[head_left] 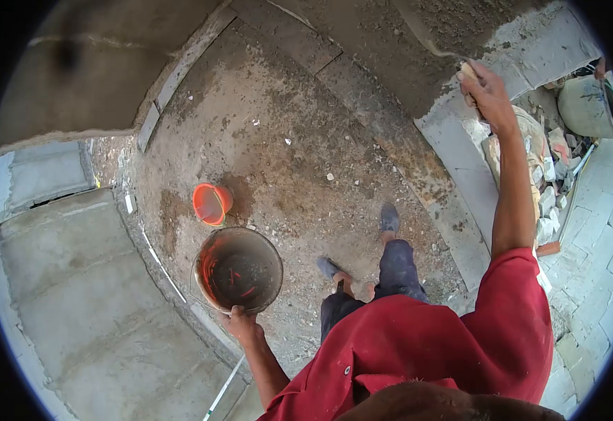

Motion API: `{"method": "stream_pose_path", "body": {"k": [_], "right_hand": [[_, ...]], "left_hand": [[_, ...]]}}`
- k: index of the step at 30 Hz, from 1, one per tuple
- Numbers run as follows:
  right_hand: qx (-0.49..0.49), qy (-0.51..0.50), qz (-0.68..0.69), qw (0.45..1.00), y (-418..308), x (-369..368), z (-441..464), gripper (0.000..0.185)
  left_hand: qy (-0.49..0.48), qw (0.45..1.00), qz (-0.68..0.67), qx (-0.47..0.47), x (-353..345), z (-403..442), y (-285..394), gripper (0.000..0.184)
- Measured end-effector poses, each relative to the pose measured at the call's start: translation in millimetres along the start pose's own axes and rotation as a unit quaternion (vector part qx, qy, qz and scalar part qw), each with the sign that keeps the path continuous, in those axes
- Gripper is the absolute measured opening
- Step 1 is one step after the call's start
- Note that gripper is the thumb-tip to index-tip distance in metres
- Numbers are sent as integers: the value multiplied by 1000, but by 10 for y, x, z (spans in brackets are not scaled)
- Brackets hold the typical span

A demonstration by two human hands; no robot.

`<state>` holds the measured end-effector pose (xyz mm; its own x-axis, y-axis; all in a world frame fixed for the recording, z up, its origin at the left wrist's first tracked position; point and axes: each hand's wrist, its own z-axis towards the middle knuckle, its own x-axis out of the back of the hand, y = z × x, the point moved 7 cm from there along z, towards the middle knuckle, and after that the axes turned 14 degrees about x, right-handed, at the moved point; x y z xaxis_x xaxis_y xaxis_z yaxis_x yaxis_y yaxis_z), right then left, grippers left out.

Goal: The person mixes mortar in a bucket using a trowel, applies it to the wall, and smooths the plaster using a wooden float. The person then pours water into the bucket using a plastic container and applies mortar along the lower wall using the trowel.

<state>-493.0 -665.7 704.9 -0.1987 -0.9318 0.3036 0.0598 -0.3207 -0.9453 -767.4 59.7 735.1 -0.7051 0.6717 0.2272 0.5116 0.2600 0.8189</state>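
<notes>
My left hand (242,327) grips the near rim of a large bucket (268,270), whose dark inside shows orange streaks and grey residue. At the upper right, my right hand (487,97) is closed around the pale handle of a trowel (469,71). The trowel's metal neck reaches up and left to the wet grey-brown mortar surface (391,49), and its blade is hard to make out there. Just beyond the large bucket, a small orange bucket (212,203) stands on the dirt floor.
A pale bucket (587,107) and broken rubble (548,203) lie at the right, beside light paving. Boards (278,31) edge the mortar. Grey slabs (103,281) fill the lower left. My feet are on the stony floor (299,161).
</notes>
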Motion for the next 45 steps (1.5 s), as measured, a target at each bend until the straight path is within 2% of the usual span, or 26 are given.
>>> {"method": "stream_pose_path", "body": {"k": [2,3,4,6,8,10,12,13,15,16,19,22,25,26,29,30,33,34,35,37,40,43,45], "right_hand": [[-10,-17,-147,989,-835,164,-385,56],[60,-63,-192,978,-1189,27,-559,53],[80,-98,-198,972,-1434,-153,-739,51],[125,-210,-193,950,-1925,-655,-1008,50],[211,-312,-205,903,-1994,-1223,-1270,58],[184,-390,-314,846,-2178,-1708,-1343,50],[246,-276,-395,841,-2177,-2257,-1371,41],[297,-288,-390,823,-2335,-2444,-1534,38],[408,-309,-373,774,-2674,-2797,-1856,34],[427,-329,-374,754,-2889,-2840,-1961,31],[428,-194,-446,762,-3183,-2758,-1619,38],[340,-298,-467,760,-3082,-3103,-1686,29],[344,-343,-390,782,-3440,-3121,-1711,31],[371,-256,-401,797,-3559,-3126,-1666,32],[473,-283,-392,736,-3531,-3478,-2118,33],[471,-341,-378,720,-3583,-3514,-2272,33],[563,-207,-400,693,-3962,-3199,-2138,34],[556,-166,-437,687,-4074,-3065,-1997,36],[532,-146,-478,684,-4096,-2990,-1843,29],[419,-233,-510,714,-3861,-2983,-1607,26],[299,-361,-406,785,-3462,-3082,-1587,32],[305,-374,-228,846,-2913,-3247,-1669,48],[263,-388,-136,873,-2795,-3363,-1843,51]], "left_hand": [[-25,999,3,34,-263,-22,-30,70],[-36,999,1,29,-410,-25,-20,68],[-46,999,1,23,-648,-159,76,67],[-139,990,8,2,-962,-175,125,65],[-199,979,21,-23,-1293,-368,278,56],[-293,953,1,-75,-1637,-645,452,51],[-327,932,56,-142,-1842,-919,550,55],[-341,920,87,-174,-1888,-1022,608,57],[-340,920,73,-178,-1910,-1048,844,56],[-329,926,68,-175,-1803,-1025,896,55],[-263,930,73,-247,-1453,-939,1063,59],[-245,932,47,-262,-1200,-974,1265,62],[-232,934,32,-269,-953,-894,1244,62],[-229,935,32,-270,-891,-896,1231,62],[-201,937,47,-282,-726,-974,1265,61],[-186,936,52,-293,-655,-936,1287,61],[-141,936,52,-317,-416,-928,1303,63],[-129,933,43,-332,-357,-964,1329,64],[-116,929,34,-349,-298,-1009,1373,65],[-94,924,21,-370,-263,-1150,1447,66],[-95,919,19,-383,-345,-1315,1513,67],[-113,919,21,-377,-415,-1284,1455,56],[-121,921,9,-369,-498,-1194,1389,49]]}}
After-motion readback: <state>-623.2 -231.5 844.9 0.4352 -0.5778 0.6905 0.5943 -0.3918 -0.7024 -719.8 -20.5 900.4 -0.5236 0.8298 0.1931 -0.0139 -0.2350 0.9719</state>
